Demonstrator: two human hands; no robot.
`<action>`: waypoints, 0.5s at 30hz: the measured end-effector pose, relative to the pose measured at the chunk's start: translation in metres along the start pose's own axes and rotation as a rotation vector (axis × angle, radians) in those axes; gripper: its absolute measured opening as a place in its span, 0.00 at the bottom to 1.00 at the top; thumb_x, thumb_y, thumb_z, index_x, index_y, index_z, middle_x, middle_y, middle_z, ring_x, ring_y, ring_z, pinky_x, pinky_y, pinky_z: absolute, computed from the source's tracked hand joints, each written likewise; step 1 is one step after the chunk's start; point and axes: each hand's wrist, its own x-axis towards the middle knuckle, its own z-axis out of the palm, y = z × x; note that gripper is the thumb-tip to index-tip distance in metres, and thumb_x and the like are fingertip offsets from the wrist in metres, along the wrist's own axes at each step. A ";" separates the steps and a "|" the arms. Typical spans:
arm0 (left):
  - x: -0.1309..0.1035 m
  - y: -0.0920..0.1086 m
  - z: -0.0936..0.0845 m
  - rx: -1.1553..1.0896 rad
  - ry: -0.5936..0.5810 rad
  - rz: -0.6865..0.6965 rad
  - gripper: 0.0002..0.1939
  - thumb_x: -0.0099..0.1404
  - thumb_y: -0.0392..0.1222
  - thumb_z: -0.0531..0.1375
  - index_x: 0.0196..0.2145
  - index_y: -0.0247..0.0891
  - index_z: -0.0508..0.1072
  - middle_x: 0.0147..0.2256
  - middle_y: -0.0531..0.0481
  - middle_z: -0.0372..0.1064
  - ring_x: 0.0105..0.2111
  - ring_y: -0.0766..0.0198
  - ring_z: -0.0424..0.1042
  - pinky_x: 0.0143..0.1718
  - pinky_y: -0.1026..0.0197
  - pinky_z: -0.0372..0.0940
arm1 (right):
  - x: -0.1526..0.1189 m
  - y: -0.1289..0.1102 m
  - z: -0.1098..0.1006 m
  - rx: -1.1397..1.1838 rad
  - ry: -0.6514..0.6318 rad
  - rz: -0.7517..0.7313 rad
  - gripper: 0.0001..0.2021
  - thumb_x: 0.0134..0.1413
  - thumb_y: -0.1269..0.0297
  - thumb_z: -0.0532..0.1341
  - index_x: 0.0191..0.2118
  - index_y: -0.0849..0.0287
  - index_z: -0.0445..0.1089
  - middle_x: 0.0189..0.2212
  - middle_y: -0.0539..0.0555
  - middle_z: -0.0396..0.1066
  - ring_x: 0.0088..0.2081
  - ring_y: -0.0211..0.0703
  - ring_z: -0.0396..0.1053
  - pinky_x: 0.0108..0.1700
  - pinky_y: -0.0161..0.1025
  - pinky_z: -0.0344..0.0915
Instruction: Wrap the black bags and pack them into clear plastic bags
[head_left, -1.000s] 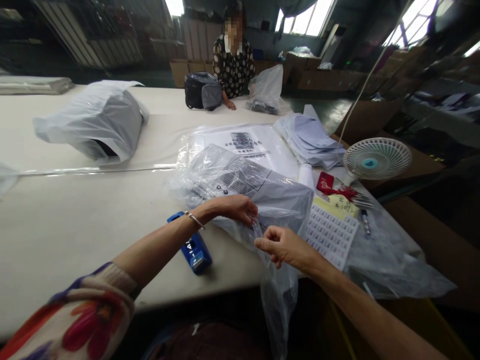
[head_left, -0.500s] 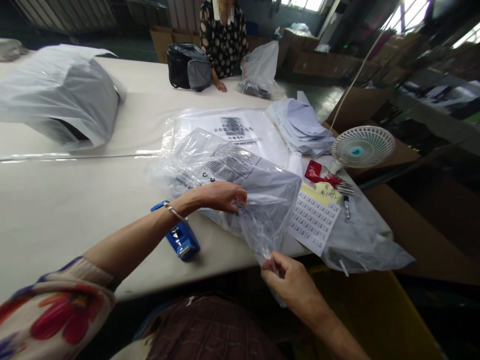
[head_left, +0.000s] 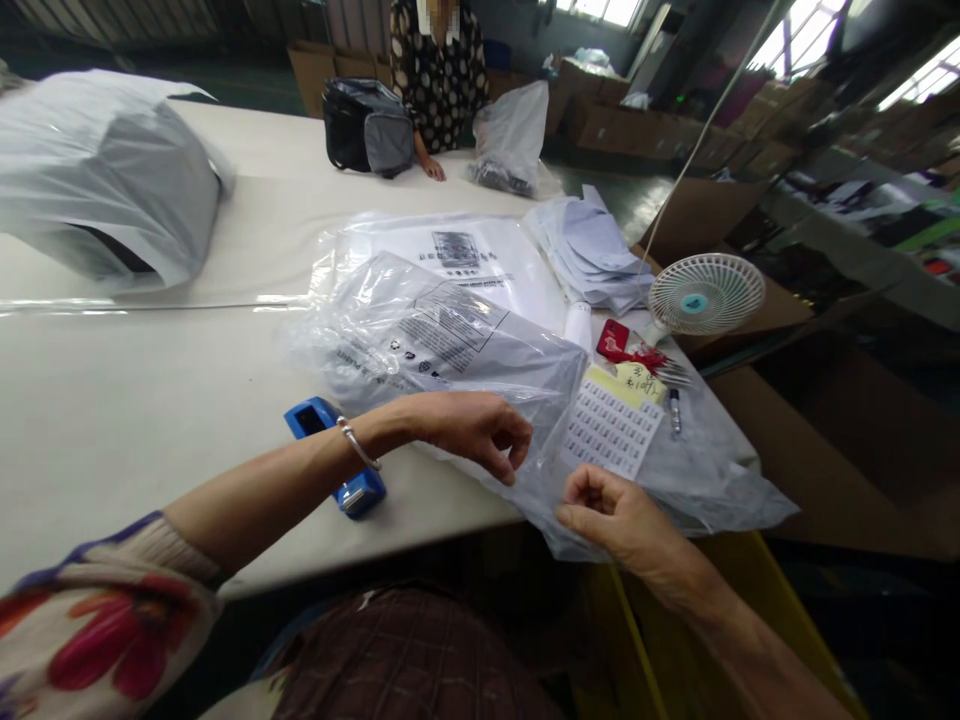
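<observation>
A clear plastic bag (head_left: 442, 345) with black print and a grey item inside lies on the white table (head_left: 112, 410). Its open end hangs over the near table edge. My left hand (head_left: 472, 430) pinches the bag's film near that end. My right hand (head_left: 622, 520) grips the loose film just off the table's edge, to the right of the left hand. A blue tape dispenser (head_left: 337, 455) lies under my left wrist. A white sheet of small labels (head_left: 611, 430) lies right of the bag.
A small white fan (head_left: 705, 295) stands at the table's right end, with a red item (head_left: 619, 342), a pen (head_left: 675, 410) and stacked flat bags (head_left: 592, 250) nearby. A large bagged bundle (head_left: 112, 190) sits far left. A person (head_left: 439, 75) stands across the table beside a black bag (head_left: 367, 130).
My right hand came back up from below the table edge, pulling the bag's loose end with it. My left hand slid right along the film. The view shifted slightly.
</observation>
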 end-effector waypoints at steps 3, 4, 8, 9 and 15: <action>0.000 0.005 -0.003 0.008 0.001 0.064 0.04 0.63 0.35 0.66 0.32 0.36 0.74 0.29 0.55 0.68 0.29 0.68 0.64 0.31 0.66 0.58 | 0.002 -0.002 -0.002 -0.016 0.009 -0.041 0.14 0.48 0.53 0.65 0.31 0.59 0.67 0.24 0.46 0.61 0.28 0.35 0.58 0.32 0.35 0.57; 0.000 0.005 -0.003 0.044 0.031 0.069 0.04 0.64 0.36 0.66 0.34 0.36 0.74 0.33 0.53 0.71 0.32 0.67 0.67 0.34 0.66 0.59 | 0.003 -0.001 -0.003 -0.016 0.024 -0.053 0.14 0.49 0.52 0.64 0.31 0.59 0.68 0.25 0.46 0.63 0.29 0.36 0.59 0.33 0.35 0.58; -0.012 -0.009 -0.004 0.166 0.045 -0.052 0.18 0.61 0.47 0.69 0.46 0.40 0.73 0.41 0.50 0.75 0.38 0.63 0.71 0.36 0.65 0.59 | 0.009 0.016 -0.011 0.044 0.143 -0.034 0.18 0.48 0.47 0.65 0.32 0.57 0.65 0.27 0.50 0.69 0.31 0.41 0.68 0.36 0.37 0.65; -0.018 -0.015 -0.005 0.216 0.044 -0.098 0.17 0.61 0.47 0.69 0.46 0.41 0.74 0.39 0.51 0.75 0.36 0.64 0.71 0.35 0.65 0.58 | 0.011 0.024 -0.012 0.049 0.181 -0.024 0.19 0.48 0.45 0.65 0.32 0.57 0.64 0.28 0.50 0.71 0.30 0.42 0.70 0.35 0.38 0.66; -0.059 -0.050 -0.024 0.342 0.202 -0.296 0.04 0.65 0.40 0.63 0.33 0.41 0.77 0.30 0.56 0.74 0.28 0.68 0.69 0.31 0.66 0.54 | 0.029 0.074 -0.013 -0.110 0.456 -0.116 0.21 0.55 0.40 0.59 0.37 0.55 0.68 0.21 0.47 0.66 0.22 0.40 0.62 0.26 0.37 0.60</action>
